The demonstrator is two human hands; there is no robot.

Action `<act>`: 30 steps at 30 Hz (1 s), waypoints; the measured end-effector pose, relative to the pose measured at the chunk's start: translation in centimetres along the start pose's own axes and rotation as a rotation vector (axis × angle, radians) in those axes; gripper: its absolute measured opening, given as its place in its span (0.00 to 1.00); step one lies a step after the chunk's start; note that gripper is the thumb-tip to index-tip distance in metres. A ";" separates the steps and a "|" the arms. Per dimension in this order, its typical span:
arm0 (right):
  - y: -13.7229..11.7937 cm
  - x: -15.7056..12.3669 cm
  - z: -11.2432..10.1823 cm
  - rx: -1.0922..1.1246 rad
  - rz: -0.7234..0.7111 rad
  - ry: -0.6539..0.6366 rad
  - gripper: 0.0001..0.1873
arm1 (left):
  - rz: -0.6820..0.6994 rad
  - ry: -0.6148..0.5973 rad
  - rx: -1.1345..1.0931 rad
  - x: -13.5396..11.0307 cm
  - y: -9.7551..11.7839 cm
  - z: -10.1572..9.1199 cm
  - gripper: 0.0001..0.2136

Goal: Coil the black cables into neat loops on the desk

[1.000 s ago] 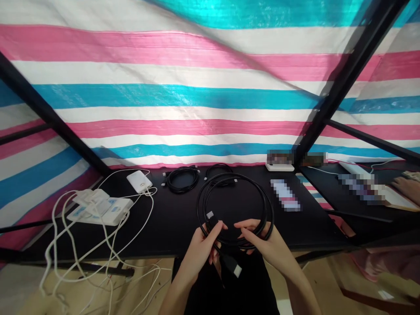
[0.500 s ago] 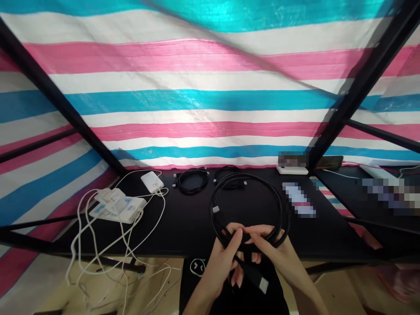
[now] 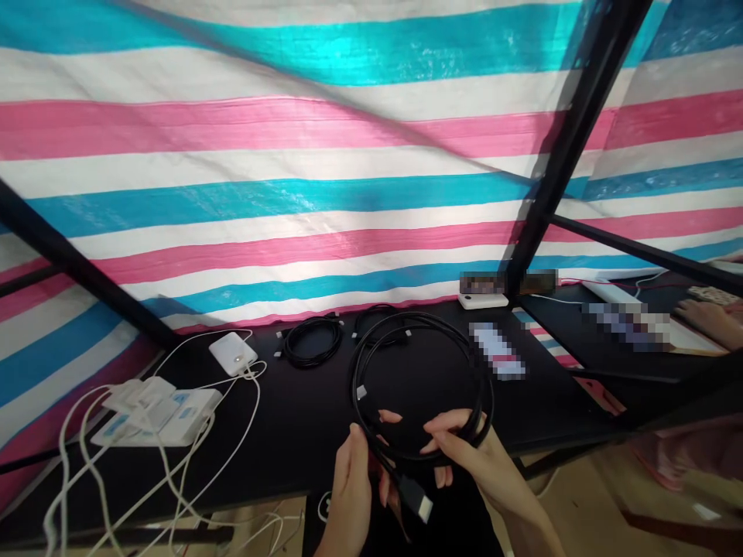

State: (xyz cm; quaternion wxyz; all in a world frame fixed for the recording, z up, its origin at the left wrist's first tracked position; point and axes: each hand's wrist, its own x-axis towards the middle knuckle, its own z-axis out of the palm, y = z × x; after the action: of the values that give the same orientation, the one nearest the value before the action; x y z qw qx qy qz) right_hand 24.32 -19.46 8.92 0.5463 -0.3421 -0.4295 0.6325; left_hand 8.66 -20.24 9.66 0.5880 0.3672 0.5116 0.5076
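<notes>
A black cable (image 3: pixel 355 379) wound into a large loose ring is held upright above the table's front edge. Its HDMI-type plug (image 3: pixel 416 495) hangs below the ring, metal end pointing down and right. A second light-tipped plug (image 3: pixel 361 392) shows at the ring's left side. My left hand (image 3: pixel 357 483) is at the lower left of the ring, thumb raised and fingers behind the strands. On the lower right, my right hand (image 3: pixel 467 441) grips the bundle, thumb and index finger stretched inward. Parts of both hands' fingers are hidden behind the cable.
Two smaller coiled black cables, a left coil (image 3: pixel 313 340) and a right coil (image 3: pixel 380 325), lie at the back. White cords trail from a power strip (image 3: pixel 191 418) and a white box (image 3: pixel 232 353). A blurred phone (image 3: pixel 498 352) lies right. Another person's hand (image 3: pixel 711 321) shows far right.
My hands have moved apart: the thumbs and fingertips met at the bottom of the ring and are now separated. The camera has turned right, shifting the scene left.
</notes>
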 end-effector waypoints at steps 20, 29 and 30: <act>-0.3 -0.4 -1.0 0.056 -0.049 -0.106 0.08 | -0.043 -0.117 -0.032 -0.9 1.4 0.7 0.29; -0.6 -0.5 -1.0 -0.017 -0.093 -0.104 0.08 | -0.043 -0.154 0.077 0.2 0.9 0.4 0.31; -0.6 -0.5 -1.0 -0.020 -0.091 -0.111 0.08 | -0.057 -0.152 0.078 0.2 0.9 0.4 0.31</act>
State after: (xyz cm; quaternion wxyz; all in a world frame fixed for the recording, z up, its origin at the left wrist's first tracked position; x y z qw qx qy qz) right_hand 25.56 -19.81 9.09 0.5462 -0.2925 -0.4805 0.6206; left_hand 8.85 -19.80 10.50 0.6245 0.4126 0.4952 0.4410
